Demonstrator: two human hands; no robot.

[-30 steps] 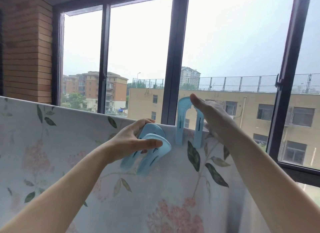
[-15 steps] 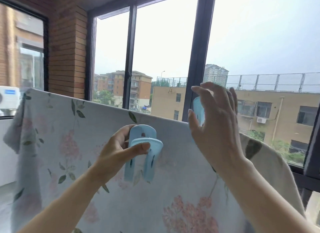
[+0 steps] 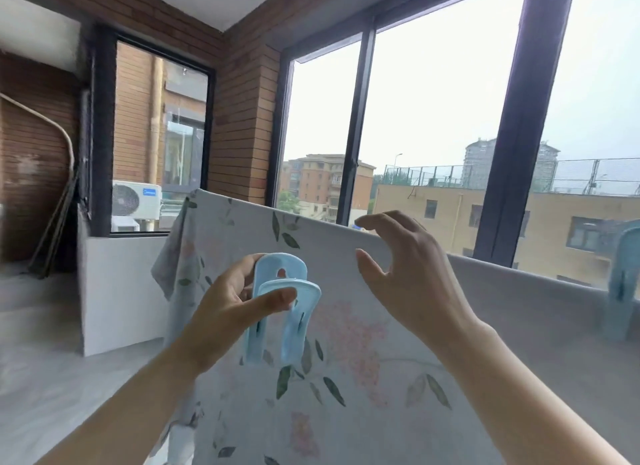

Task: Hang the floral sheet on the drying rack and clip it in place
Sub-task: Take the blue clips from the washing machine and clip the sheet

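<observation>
Two bare forearms in frame, one at lower left, one at lower right. Left hand (image 3: 228, 312) and right hand (image 3: 415, 284) both bare; fingers slender, nails short and rounded. Wrists bare.

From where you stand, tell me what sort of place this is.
Probably an enclosed apartment balcony for drying laundry: tall windows over neighbouring buildings, an air-conditioner outdoor unit outside, a floral sheet hung with a blue clip.

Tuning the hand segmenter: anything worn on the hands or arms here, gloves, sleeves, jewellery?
No. Left hand and right hand are bare: no gloves, rings or markings visible. Left forearm and right forearm are bare to the frame edge, with no sleeve, watch or bracelet in view.
</observation>
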